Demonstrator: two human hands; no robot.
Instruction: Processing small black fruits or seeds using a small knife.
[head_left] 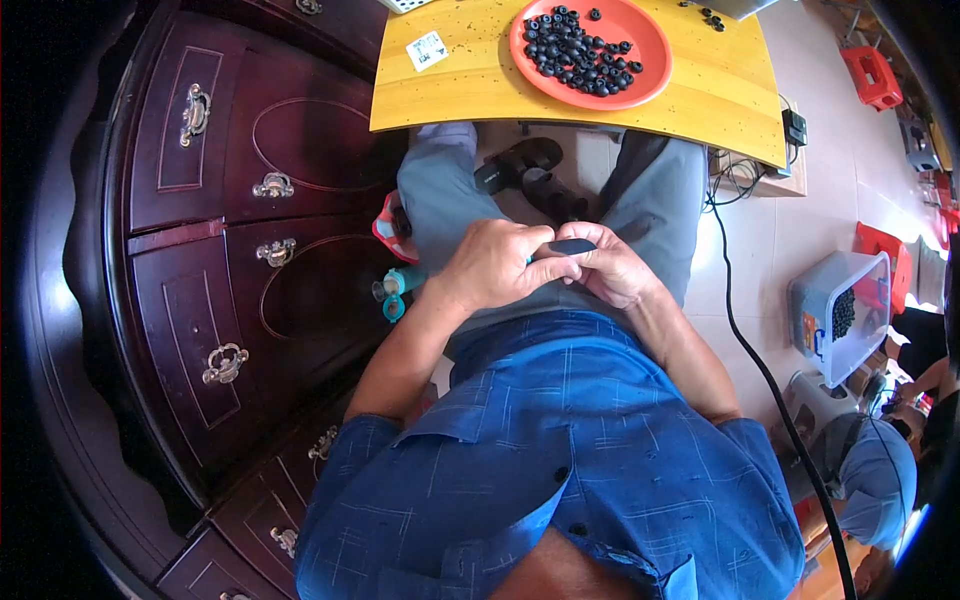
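Observation:
Over my lap, my left hand (500, 262) is closed round a small tool with a dark, flat, blade-like end (572, 246). A bit of teal shows beside its fingers. Close against it, my right hand (612, 270) has its fingers pinched together at the blade-like end; what they hold, if anything, is hidden. Ahead of both hands, an orange-red plate (655, 60) sits on the yellow table (460, 90). Many small black ring-like parts (575, 55) lie on the plate, mostly to its left and middle.
Dark red wooden cabinets (300, 150) line the left side. A teal bottle (400, 285) stands by my left leg. A black cable (735, 310) runs down the right. Beyond it are a clear bin (840, 310) with black parts, red stools (872, 78) and another person (875, 470).

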